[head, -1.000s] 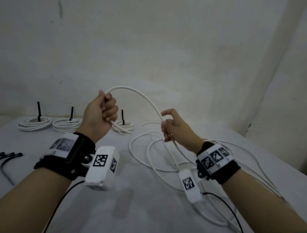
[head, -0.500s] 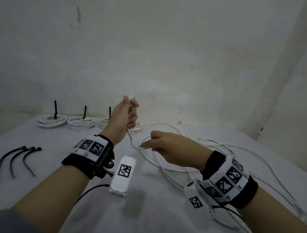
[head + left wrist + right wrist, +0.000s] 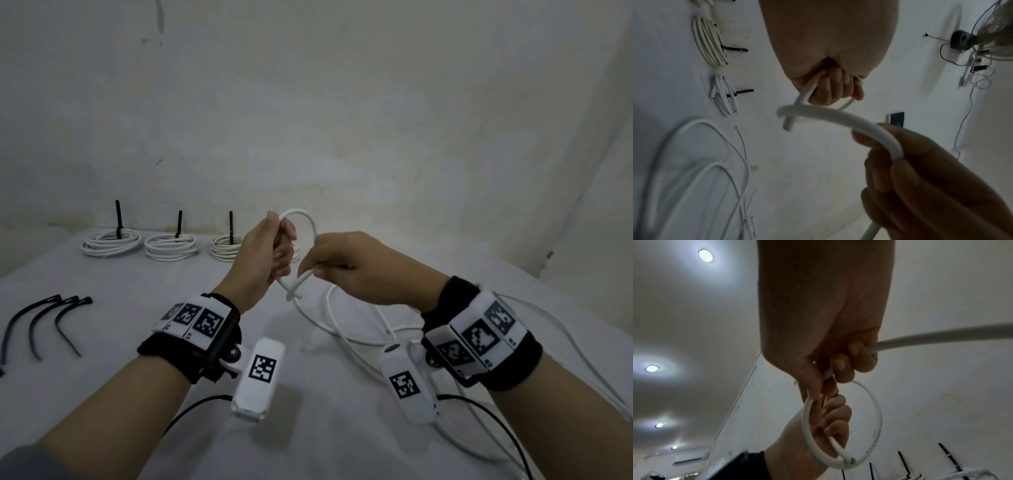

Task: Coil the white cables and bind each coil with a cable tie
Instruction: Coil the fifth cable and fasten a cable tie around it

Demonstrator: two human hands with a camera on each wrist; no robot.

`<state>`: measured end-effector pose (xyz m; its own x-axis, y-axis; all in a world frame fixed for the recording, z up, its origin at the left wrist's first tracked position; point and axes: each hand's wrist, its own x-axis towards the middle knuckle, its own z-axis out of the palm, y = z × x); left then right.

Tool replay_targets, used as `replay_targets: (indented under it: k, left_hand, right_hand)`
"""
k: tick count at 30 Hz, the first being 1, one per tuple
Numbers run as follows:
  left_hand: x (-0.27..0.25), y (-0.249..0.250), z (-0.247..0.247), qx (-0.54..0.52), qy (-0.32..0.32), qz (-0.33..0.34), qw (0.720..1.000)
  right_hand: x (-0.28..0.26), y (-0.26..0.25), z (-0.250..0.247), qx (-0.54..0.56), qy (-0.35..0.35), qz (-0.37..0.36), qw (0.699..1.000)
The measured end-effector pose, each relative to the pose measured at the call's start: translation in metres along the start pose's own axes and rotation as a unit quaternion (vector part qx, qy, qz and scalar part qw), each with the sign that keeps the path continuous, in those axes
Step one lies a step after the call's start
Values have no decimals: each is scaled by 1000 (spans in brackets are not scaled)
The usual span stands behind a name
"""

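Observation:
A white cable (image 3: 307, 221) forms one small loop held above the table between both hands. My left hand (image 3: 270, 251) grips the loop's left side in a fist, with the cable's free end (image 3: 291, 295) poking out below it. My right hand (image 3: 342, 262) holds the cable on the loop's right side, fingers curled round it (image 3: 851, 360). The left wrist view shows the cable arc (image 3: 840, 117) running from my left fist (image 3: 830, 87) to my right fingers (image 3: 879, 155). The rest of the cable (image 3: 346, 329) lies in loose loops on the table.
Three finished white coils (image 3: 111, 241) (image 3: 172, 247) (image 3: 224, 247), each with a black tie sticking up, stand in a row at the back left. Three loose black cable ties (image 3: 44, 317) lie at the left. A wall rises behind the grey table (image 3: 102, 342).
My right hand has swept left and up to meet my left hand, closing the wide arc of cable into one small loop. The view has shifted right to left coils.

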<state>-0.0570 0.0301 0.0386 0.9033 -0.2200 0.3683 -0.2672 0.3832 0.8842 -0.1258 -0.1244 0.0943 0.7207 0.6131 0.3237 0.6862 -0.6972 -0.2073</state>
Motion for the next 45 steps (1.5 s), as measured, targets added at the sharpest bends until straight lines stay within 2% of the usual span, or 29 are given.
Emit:
replay_targets:
  k: [3, 7, 13, 19, 22, 25, 28, 29, 31, 33, 35, 37, 39, 42, 45]
  left_hand:
    - [-11, -8, 0, 45, -24, -4, 999]
    - [-22, -13, 2, 25, -48, -25, 998]
    - [-26, -18, -12, -70, -52, -52, 995]
    - [-33, -27, -24, -188, -47, -107, 975]
    - [-33, -22, -33, -237, -21, -109, 965]
    - [-30, -16, -48, -299, 12, -88, 950]
    - [-25, -13, -65, -350, 29, -53, 935]
    - [-24, -12, -70, -359, 32, -45, 932]
    - [-24, -11, -75, -369, 35, -36, 928]
    - [-26, -11, -74, -369, 34, -28, 928]
    - [-27, -9, -73, -371, 35, -20, 928]
    - [-27, -8, -74, -375, 39, -8, 926]
    - [-26, -7, -78, -381, 49, 2, 923]
    - [-25, -8, -80, -382, 62, 8, 922]
    - [-25, -12, -74, -370, 66, 3, 927]
  right_hand:
    - [7, 1, 3, 27, 48, -1, 999]
    - [16, 8, 10, 55, 141, 33, 988]
    - [27, 18, 28, -5, 174, 87, 981]
    - [36, 24, 38, 3, 161, 100, 982]
    - [34, 34, 39, 80, 158, 120, 977]
    - [14, 56, 37, 166, 92, 165, 968]
    - [-14, 84, 37, 158, 5, 201, 967]
    - [-21, 90, 36, 145, -3, 210, 967]
    - [-28, 96, 31, 157, 43, 215, 963]
    - [-27, 95, 20, 194, 137, 205, 949]
    - [-24, 92, 9, 164, 191, 185, 950]
    - [-23, 89, 10, 115, 163, 172, 965]
    - [-24, 84, 24, 66, 80, 176, 979]
    - [-26, 68, 50, -3, -65, 170, 983]
    - [-20, 46, 69, -65, -140, 103, 983]
